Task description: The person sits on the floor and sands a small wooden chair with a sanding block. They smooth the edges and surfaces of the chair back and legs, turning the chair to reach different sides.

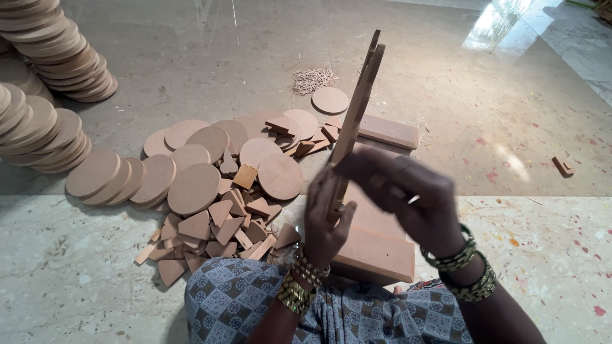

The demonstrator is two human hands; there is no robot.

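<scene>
My left hand [324, 220] grips the lower part of a thin flat wooden piece [360, 102] that stands on edge and rises toward the top of the view. My right hand [401, 191] wraps over the same piece a little higher, fingers curled on it. Both wrists carry several bangles. Below my hands lies a rectangular wooden board [376, 245] on the floor, partly covered by them. My lap, in patterned blue cloth [255, 306], fills the bottom of the view.
Several round wooden discs [194, 188] and small wedge offcuts [223, 226] lie scattered left of my hands. Tall disc stacks [60, 51] stand at the far left. A lone disc [330, 100], a heap of thin sticks [312, 79] and a small block [562, 166] lie on the stone floor.
</scene>
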